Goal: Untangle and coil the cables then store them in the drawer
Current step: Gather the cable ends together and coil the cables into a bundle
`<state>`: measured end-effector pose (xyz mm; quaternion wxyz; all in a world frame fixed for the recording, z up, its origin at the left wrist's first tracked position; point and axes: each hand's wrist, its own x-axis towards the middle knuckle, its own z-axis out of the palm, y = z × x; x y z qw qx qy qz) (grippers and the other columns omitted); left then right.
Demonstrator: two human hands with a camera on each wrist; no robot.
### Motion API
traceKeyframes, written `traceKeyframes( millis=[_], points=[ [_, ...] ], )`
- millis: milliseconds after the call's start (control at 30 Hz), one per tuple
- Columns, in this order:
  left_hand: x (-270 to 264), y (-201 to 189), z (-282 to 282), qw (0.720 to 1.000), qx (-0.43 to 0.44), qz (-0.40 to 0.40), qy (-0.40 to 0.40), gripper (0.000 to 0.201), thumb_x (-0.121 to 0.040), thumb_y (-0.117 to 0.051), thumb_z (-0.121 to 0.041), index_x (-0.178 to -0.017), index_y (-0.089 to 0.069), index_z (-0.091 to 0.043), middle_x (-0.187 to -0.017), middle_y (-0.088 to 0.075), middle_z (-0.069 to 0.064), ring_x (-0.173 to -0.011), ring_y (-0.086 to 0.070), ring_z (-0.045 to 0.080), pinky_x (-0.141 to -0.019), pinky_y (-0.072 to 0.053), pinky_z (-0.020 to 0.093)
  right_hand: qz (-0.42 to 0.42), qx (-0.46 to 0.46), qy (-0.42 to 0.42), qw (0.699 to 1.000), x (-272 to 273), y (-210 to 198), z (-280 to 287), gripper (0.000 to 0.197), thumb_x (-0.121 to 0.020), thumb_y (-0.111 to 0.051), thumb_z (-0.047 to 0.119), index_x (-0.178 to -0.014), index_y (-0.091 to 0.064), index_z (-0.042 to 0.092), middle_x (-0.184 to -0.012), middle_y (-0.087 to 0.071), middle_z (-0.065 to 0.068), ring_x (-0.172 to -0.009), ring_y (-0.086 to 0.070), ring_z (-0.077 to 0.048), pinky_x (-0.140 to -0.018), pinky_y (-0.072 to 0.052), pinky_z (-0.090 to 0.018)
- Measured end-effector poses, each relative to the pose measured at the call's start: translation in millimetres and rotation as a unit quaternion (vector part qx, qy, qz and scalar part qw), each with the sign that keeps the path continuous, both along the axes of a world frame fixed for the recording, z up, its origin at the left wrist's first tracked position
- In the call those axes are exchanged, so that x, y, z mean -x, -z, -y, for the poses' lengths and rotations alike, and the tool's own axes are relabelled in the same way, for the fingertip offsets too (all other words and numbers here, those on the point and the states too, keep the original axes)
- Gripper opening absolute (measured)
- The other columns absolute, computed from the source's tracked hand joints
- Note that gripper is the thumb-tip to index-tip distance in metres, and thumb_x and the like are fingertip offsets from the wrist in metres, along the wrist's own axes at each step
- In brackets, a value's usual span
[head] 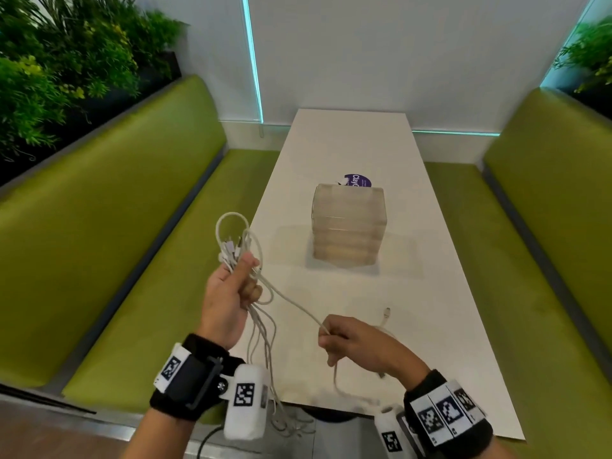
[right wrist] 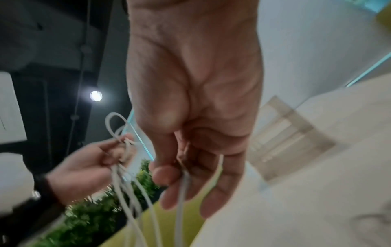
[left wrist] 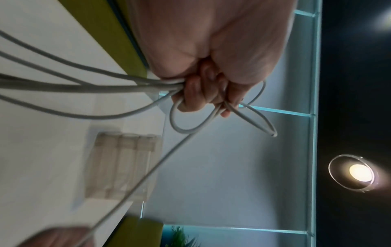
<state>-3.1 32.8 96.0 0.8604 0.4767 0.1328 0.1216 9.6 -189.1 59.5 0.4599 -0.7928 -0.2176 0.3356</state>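
left hand (head: 231, 294) fisted round a messy bunch of white cables (head: 261, 329) off the table's (head: 430, 293) near left edge, right hand (head: 359, 346) pinching one strand pulled out of the bunch – clear drawer box (head: 349, 226) mid-table, well apart from the cables

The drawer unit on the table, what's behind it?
Behind the translucent drawer unit a purple round label lies on the white table, with white lettering. Only its far part shows; the unit covers the rest, so the full wording cannot be read.
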Motion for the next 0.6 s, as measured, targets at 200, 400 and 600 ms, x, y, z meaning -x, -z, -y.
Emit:
traceKeyframes(
  millis=[200,400,600],
  points=[
    [0.9,-4.4,-16.1,0.999,-0.033,-0.009,-0.039,0.016,-0.094,-0.053,-0.02,-0.08,-0.055,-0.012,-0.049,-0.044,-0.01,-0.045,-0.025,0.005,-0.044,-0.025,0.019,0.027,0.043,-0.017,0.999,3.9,10.1,14.4,0.014,-0.093,-0.055,0.026,-0.082,-0.062,0.024,-0.083,-0.063,0.01,-0.082,-0.06,-0.005,-0.082,-0.049,-0.024],
    [4.0,8.0,-8.0,0.997,-0.069,-0.036,-0.017,0.018,-0.093,-0.055,-0.022,-0.078,-0.054,-0.013,-0.053,-0.04,-0.01,-0.045,-0.027,0.005,-0.043,-0.026,0.019,-0.052,0.014,-0.114,0.992,15.9,0.5,10.8,0.013,-0.088,-0.062,0.018,-0.08,-0.07,0.023,-0.091,-0.069,0.007,-0.081,-0.061,-0.004,-0.083,-0.048,-0.022],
    [8.0,14.7,0.4,0.994,-0.104,-0.039,0.021,0.018,-0.092,-0.056,-0.022,-0.079,-0.057,-0.01,-0.06,-0.031,-0.001,-0.046,-0.024,0.008,-0.044,-0.023,0.021,-0.137,-0.005,-0.098,0.986,28.0,13.5,6.9,0.01,-0.084,-0.064,0.007,-0.092,-0.067,0.0,-0.073,-0.065,-0.003,-0.068,-0.063,-0.017,-0.069,-0.055,-0.024]
  ],
)
